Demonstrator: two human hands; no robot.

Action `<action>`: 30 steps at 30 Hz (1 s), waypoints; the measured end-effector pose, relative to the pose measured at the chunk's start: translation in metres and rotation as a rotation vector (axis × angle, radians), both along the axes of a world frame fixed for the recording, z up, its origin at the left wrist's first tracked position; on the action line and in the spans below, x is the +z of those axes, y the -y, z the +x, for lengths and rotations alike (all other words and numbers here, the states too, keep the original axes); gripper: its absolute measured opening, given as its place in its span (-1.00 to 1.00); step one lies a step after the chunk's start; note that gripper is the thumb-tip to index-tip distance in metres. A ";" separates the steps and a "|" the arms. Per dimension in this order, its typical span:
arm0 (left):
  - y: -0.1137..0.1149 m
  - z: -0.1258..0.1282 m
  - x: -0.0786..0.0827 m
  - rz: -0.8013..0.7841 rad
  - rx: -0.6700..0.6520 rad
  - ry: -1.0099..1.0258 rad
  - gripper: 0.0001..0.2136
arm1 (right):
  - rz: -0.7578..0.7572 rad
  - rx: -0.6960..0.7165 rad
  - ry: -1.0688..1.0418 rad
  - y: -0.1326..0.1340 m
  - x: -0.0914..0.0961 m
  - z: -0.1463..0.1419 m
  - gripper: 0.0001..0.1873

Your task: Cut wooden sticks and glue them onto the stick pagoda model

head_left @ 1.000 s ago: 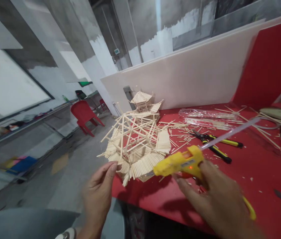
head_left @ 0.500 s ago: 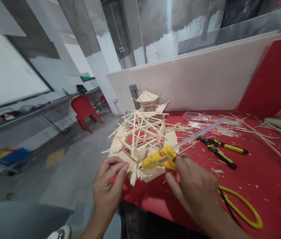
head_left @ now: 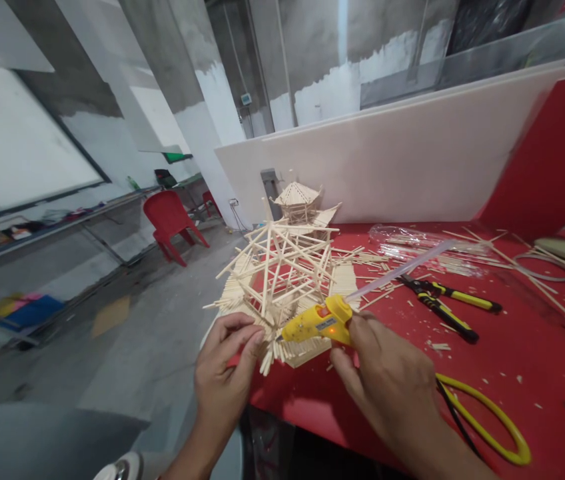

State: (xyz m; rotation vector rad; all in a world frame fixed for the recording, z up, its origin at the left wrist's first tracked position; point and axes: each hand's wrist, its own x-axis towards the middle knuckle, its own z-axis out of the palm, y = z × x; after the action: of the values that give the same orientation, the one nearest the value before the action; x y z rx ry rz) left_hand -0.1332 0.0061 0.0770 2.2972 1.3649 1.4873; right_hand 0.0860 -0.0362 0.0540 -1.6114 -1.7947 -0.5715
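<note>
A model pavilion of thin wooden sticks [head_left: 275, 257], with an open lattice frame and slatted lower roof, stands at the table's near left edge. My right hand [head_left: 387, 373] is closed round the handle of a yellow hot glue gun [head_left: 317, 320]. A small orange light glows on the gun, and a long clear glue stick [head_left: 397, 270] juts from its back. Its nozzle points left, at the slats on the model's near corner. Beside that corner, my left hand [head_left: 230, 367] is closed in a pinch; what lies between its fingertips is too small to make out.
Yellow-and-black pliers [head_left: 437, 307] lie right of the model on the red table [head_left: 487, 373], among stick scraps. Plastic-wrapped sticks [head_left: 427, 250] lie farther back. A yellow loop handle [head_left: 487, 413] is near my right wrist. Another stick pavilion [head_left: 297, 197] stands behind; a red chair [head_left: 170, 220] is left.
My left hand has shifted slightly right, closer to the nozzle. The glue gun's tip has moved a little left and down along the slats. Both hands stay closed.
</note>
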 end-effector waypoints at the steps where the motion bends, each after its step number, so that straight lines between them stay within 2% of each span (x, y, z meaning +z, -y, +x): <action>1: 0.000 0.000 0.000 0.003 -0.003 -0.003 -0.91 | 0.001 -0.002 -0.003 0.000 0.000 0.000 -0.75; 18: 0.003 -0.002 -0.008 0.004 -0.044 -0.024 -0.89 | 0.002 0.047 -0.025 0.010 -0.004 0.005 -0.72; 24: 0.006 0.001 -0.003 0.040 -0.058 -0.051 -0.87 | 0.030 0.060 -0.039 0.009 -0.005 0.004 -0.73; 30: 0.006 0.003 0.001 0.083 -0.067 -0.080 -0.87 | 0.022 0.001 -0.026 0.001 -0.005 -0.001 -0.71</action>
State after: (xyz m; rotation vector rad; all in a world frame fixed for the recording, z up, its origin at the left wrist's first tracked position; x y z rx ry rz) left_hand -0.1306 0.0002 0.0780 2.4521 1.2535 1.4744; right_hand 0.0854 -0.0376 0.0495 -1.5960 -1.7640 -0.5652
